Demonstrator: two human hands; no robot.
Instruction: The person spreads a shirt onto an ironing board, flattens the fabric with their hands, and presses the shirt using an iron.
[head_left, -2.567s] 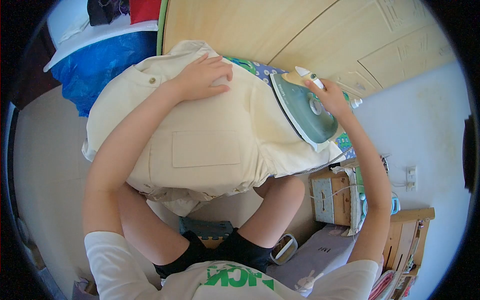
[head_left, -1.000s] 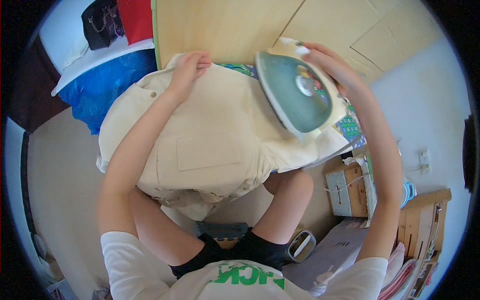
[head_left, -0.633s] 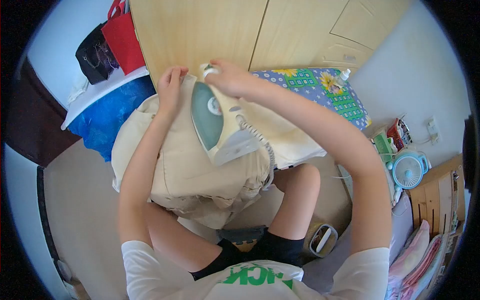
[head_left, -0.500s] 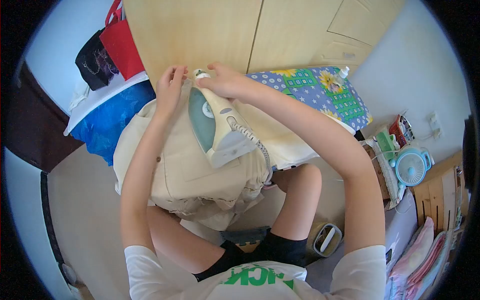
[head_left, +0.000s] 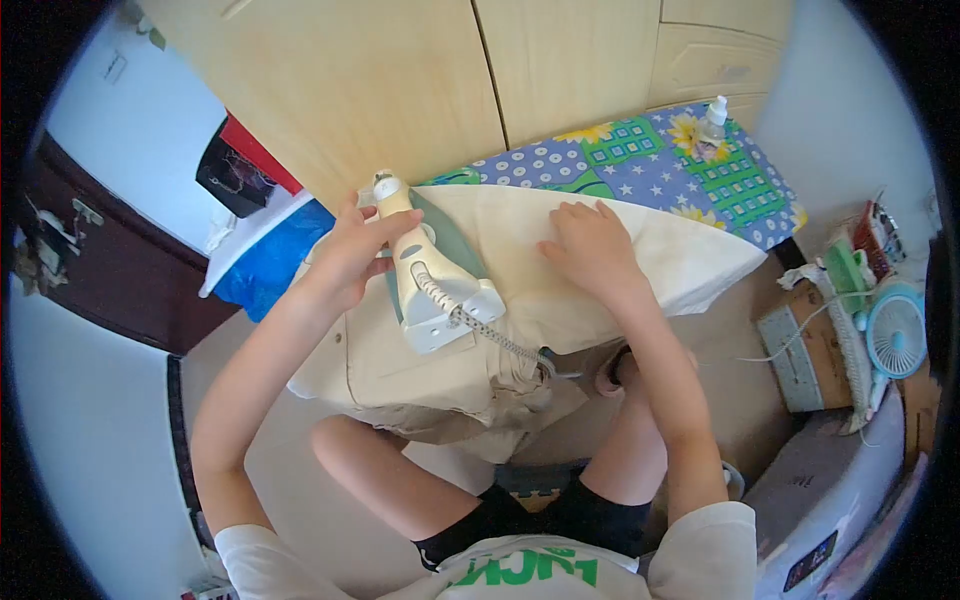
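Note:
A cream and grey-green clothes iron rests on a beige garment spread over the ironing board. My left hand grips the iron's handle from the left side, its thumb across the top. The iron's nose points away from me, and its braided cord trails off the rear toward the right. To the right of the iron, my right hand lies palm down on the pale cloth with its fingers stretched forward. Loose, crumpled fabric of the garment hangs off the board's near side.
A flowered cover lies behind the garment, with a spray bottle standing on it. Wooden cabinet doors rise at the back. A blue plastic bag sits at left; a small fan and a box stand at right.
The iron, held by my right hand at its front before, is now gripped by my left. My right hand has moved right onto the cloth. The view has also shifted.

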